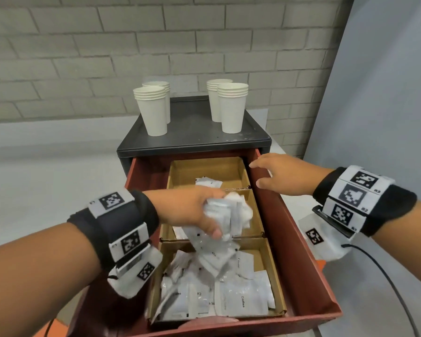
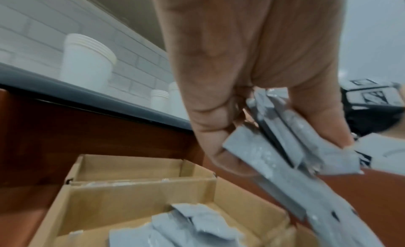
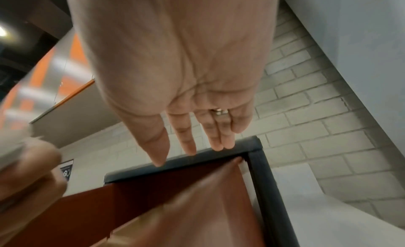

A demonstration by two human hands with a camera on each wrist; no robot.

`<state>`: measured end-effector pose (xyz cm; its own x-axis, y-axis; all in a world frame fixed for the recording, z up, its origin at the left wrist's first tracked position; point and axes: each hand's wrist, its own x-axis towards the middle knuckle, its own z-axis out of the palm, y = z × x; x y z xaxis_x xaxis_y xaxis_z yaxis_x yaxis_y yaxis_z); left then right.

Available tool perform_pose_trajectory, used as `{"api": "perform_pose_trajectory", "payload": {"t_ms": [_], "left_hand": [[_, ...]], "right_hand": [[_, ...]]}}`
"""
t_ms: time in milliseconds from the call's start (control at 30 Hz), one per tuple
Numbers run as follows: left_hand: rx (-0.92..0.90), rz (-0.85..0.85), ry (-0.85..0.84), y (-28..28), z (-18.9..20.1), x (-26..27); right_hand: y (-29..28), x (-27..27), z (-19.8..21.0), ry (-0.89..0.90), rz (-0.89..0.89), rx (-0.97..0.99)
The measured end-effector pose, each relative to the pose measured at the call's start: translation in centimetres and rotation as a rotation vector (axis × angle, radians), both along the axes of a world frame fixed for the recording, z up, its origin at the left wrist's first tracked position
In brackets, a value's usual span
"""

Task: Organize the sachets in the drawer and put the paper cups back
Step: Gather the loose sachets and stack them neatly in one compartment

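Observation:
My left hand [image 1: 204,215] grips a bunch of white sachets [image 1: 231,212] above the middle cardboard compartment [image 1: 257,222] of the open red drawer [image 1: 299,242]; some hang down from it. In the left wrist view the fingers [image 2: 210,129] curl round the sachet bunch [image 2: 285,138]. More sachets [image 1: 219,288] lie heaped in the near compartment, and one or two sachets [image 1: 208,183] lie in the far compartment. My right hand [image 1: 275,175] hovers with straight fingers over the drawer's right wall, holding nothing; its fingertips [image 3: 190,151] show near the cabinet edge. Several stacks of paper cups [image 1: 153,110] stand on the cabinet top.
The dark grey cabinet [image 1: 195,139] stands on a white table against a pale brick wall [image 1: 83,45]. A grey panel [image 1: 387,93] rises on the right. A black cable [image 1: 387,276] runs from my right wrist.

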<state>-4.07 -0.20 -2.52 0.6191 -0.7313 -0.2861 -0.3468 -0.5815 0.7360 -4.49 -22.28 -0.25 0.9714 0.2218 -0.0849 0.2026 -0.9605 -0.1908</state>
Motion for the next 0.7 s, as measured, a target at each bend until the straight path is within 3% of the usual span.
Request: {"api": "perform_pose_trajectory", "payload": {"t_ms": [133, 333, 467, 700], "left_hand": [[-0.363, 0.222, 0.179, 1.1, 1.3, 2.2], [-0.837, 0.448, 0.343, 1.8, 2.2, 4.4], [-0.994, 0.549, 0.407, 2.2, 1.7, 5.2], [-1.158, 0.779, 0.428, 2.0, 0.4, 6.2]], "right_hand": [[0.9, 1.1, 3.2, -0.091, -0.019, 0.074], [3.9, 3.0, 4.5, -0.096, -0.015, 0.448], [6.2, 4.0, 2.7, 0.075, -0.011, 0.675], [7.9, 5.6, 0.0, 0.046, -0.163, 0.898]]}}
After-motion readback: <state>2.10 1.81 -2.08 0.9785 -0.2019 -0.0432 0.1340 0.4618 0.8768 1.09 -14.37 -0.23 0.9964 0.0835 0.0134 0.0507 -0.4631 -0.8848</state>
